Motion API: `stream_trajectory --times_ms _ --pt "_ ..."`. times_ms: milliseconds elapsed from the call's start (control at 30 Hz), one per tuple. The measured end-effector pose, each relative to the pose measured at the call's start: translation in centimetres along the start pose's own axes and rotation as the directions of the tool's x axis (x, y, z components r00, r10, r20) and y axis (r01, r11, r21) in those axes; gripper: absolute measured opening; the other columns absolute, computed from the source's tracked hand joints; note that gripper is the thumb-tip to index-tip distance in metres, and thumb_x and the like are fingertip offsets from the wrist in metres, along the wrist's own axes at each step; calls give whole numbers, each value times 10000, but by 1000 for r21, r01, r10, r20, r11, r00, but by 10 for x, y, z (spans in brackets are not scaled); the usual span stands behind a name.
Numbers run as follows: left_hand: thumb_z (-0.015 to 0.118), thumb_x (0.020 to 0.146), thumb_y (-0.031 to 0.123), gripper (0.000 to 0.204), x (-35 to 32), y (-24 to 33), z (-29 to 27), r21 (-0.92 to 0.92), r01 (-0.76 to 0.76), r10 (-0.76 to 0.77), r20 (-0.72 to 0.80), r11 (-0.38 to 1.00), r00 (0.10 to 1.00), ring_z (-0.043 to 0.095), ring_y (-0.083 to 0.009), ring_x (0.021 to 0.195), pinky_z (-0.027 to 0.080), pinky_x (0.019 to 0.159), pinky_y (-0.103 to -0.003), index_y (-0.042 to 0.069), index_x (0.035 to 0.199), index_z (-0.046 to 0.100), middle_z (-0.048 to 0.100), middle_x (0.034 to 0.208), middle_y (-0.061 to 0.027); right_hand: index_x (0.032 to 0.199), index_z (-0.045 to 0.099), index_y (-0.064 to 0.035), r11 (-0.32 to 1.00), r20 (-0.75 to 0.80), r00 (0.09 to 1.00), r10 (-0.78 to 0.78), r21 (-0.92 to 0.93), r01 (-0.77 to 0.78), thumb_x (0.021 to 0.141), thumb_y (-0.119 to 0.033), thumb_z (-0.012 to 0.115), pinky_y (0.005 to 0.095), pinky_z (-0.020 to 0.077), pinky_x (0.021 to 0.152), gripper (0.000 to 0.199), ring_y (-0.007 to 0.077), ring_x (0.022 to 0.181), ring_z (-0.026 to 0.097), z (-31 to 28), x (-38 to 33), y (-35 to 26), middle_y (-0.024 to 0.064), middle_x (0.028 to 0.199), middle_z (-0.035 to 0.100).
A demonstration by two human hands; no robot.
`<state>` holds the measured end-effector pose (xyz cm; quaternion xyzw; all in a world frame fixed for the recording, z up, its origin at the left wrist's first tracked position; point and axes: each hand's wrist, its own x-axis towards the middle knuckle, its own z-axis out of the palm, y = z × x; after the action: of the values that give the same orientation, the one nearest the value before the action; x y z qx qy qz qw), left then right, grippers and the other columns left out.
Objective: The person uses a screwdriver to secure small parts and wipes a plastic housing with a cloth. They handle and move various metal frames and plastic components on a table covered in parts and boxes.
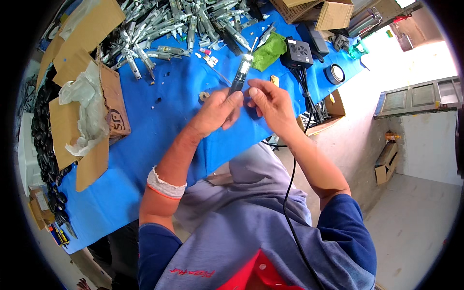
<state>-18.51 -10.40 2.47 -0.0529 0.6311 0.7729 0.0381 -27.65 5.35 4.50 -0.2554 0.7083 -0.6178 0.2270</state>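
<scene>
My left hand (220, 110) is closed around a slim grey-and-black handheld device (240, 75) with a shiny, clear-looking end, tilted up and away from me. Just right of its lower end is my right hand (274, 104), its thumb and index finger drawn together; whether anything small sits between them is hidden. A thin metal rod (220, 74) lies on the blue cloth (159, 125) left of the device. A small beige ring (204, 96) rests beside my left hand. Farther back spreads a large pile of similar grey devices (188, 29).
An open cardboard box (113, 99) with clear plastic stands at left, near a row of black parts (42, 140). Toward the right are a green cloth (270, 50), a black fan box (297, 52) with cables and a round roll (334, 73). A black cord (290, 193) crosses my shirt.
</scene>
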Motion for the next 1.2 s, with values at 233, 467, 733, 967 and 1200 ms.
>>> stream_trajectory --times_ms 233,467,733,967,1200 --pt "445 1001 380 354 -2 7 5 40 7 -8 3 999 1000 423 -72 425 333 399 -224 48 898 515 502 586 -21 1120 610 9 955 107 990 88 273 -115 951 -206 577 186 383 520 276 45 600 474 3 16 2 1 772 599" --pt "408 990 465 440 -4 8 4 -34 -5 6 28 999 1000 440 -76 447 334 413 -222 50 917 537 517 605 -23 1058 624 -4 937 153 988 34 338 -85 950 -192 576 188 391 572 222 49 663 492 1 18 4 -5 788 602" --pt "251 975 597 606 -4 5 2 -125 36 -35 10 992 999 445 -96 448 344 433 -225 71 882 539 543 617 -32 1041 624 0 936 241 971 3 342 -87 955 -175 562 219 403 636 205 67 709 519 2 19 6 7 808 617" --pt "244 964 620 615 -5 6 0 -137 62 -65 -18 989 998 450 -97 443 347 428 -222 86 833 518 533 593 -35 971 638 -22 932 276 961 23 341 -120 952 -214 573 232 404 698 203 80 727 530 14 13 -7 12 763 635" --pt "261 972 603 601 -3 5 0 -195 67 -77 -49 979 996 447 -98 426 348 402 -230 81 824 520 515 568 -32 993 642 -8 960 238 970 56 255 -118 954 -186 564 240 404 709 198 81 748 509 15 14 2 8 780 624"
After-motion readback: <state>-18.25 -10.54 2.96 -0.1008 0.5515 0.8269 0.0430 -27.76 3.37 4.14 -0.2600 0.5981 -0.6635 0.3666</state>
